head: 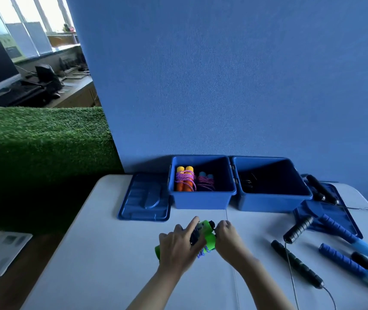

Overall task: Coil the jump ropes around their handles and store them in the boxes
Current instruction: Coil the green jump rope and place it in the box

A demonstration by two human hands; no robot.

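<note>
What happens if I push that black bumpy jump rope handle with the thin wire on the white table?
The black ridged jump rope handle is round like a stick, so it would probably roll sideways. Its thin grey wire curves loosely over the white table, so it likely flops and drags behind. The ridges should stop fingers slipping.

Two bare forearms in view, entering from the near edge. No sleeves, gloves, watch, rings or bands visible on either. Left hand [179, 243] and right hand [227, 239] uncovered to the fingertips. Nails short, unpainted as far as discernible. Upper arms out of frame.
</note>
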